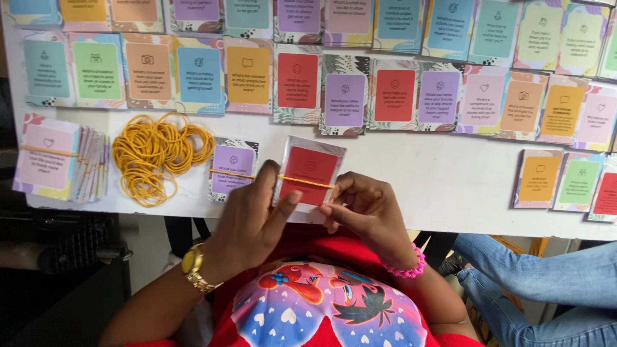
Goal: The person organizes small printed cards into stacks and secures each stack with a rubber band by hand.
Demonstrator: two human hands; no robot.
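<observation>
Small red-faced card stack [308, 175] at desk [443, 180] near edge, thin, light, bendy. Left hand [254, 215] pinches its lower edge; right hand [360, 207] stretches springy yellow rubber band [302, 182] across. Best held by edges.

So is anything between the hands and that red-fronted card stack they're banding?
Nothing visible. The left hand and right hand already grip the red-fronted card stack directly, with the yellow rubber band stretched across it. The purple-fronted stack lies just beside it.
</observation>
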